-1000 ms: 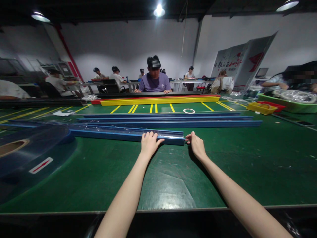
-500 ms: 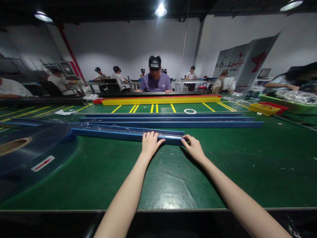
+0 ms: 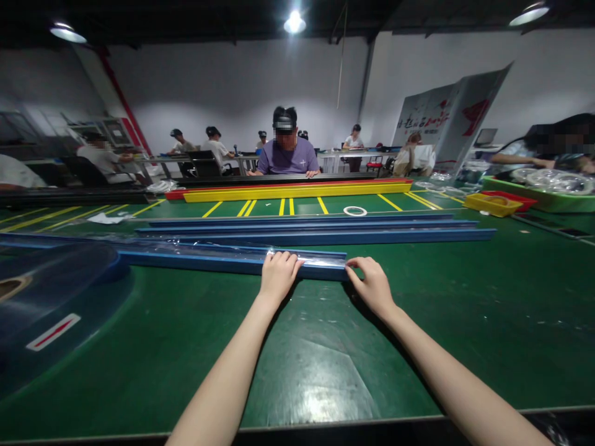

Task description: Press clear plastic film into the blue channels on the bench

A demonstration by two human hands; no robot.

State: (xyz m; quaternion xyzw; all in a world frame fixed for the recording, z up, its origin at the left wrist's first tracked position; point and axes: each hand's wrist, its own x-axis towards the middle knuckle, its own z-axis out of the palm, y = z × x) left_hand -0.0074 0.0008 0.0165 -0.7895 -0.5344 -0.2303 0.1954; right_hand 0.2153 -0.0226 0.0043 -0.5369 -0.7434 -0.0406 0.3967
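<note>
A long blue channel [image 3: 218, 264] lies across the table, with a clear plastic strip [image 3: 320, 261] running along inside it. My left hand [image 3: 279, 272] grips the channel's near wall, its fingers reaching over the top edge into the trough. At the channel's right end is my right hand [image 3: 372, 285], thumb and fingers curled together against the end; whether they also pinch the strip's tip is hidden. A large roll of clear film [image 3: 60, 303], with a red arrow label, stands to the left, partly over the channel.
Behind lie several more blue channels [image 3: 372, 236], then a yellow channel [image 3: 302, 191] and a red one. A white ring [image 3: 355, 211] rests on the green table [image 3: 441, 322]. Yellow tray [image 3: 493, 204] and green bin [image 3: 558, 201] stand right. A person in purple [image 3: 288, 156] sits opposite.
My right hand has slid slightly right, from over the channel's end to its very edge. The left hand keeps its hold. The view has shifted a little.
</note>
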